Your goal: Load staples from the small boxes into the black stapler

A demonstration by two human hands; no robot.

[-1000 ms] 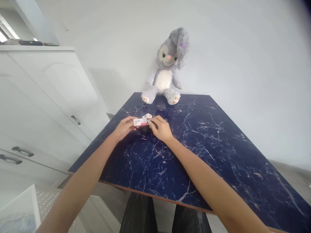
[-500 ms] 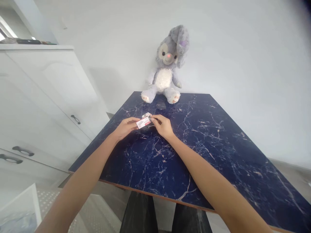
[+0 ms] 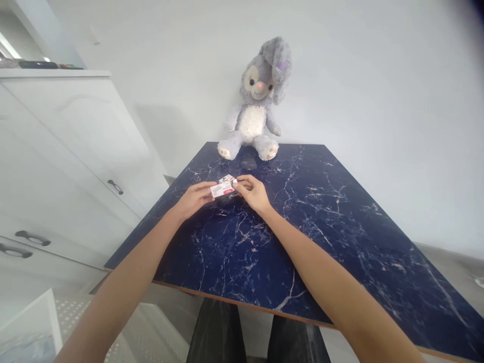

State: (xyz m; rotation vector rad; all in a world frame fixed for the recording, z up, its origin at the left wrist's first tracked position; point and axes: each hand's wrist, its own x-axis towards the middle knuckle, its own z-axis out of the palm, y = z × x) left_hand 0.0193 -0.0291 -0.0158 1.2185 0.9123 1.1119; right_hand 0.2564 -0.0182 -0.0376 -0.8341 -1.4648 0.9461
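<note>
A small white-and-red printed cardboard box (image 3: 222, 189) is held just above the table, long side toward me. My left hand (image 3: 192, 199) grips its left end between thumb and fingers. At the right end, my right hand (image 3: 254, 192) is closed in a pinch, and a small white piece, perhaps an end flap, shows at its thumb and fingertips. Just behind the box is another white piece with dark print (image 3: 227, 178); whether it is separate cannot be made out. Something dark and glossy lies beneath the box, mostly hidden.
A dark blue marbled table (image 3: 242, 262) spreads out under my hands. A grey plush rabbit (image 3: 254, 121) sits at its far edge against the wall. White cabinets (image 3: 75, 151) with dark handles stand at the left, and a white perforated basket (image 3: 71, 307) is below.
A white bit now shows at my right thumb, at the box's right end. The box has turned slightly more level. The whole view has shifted slightly.
</note>
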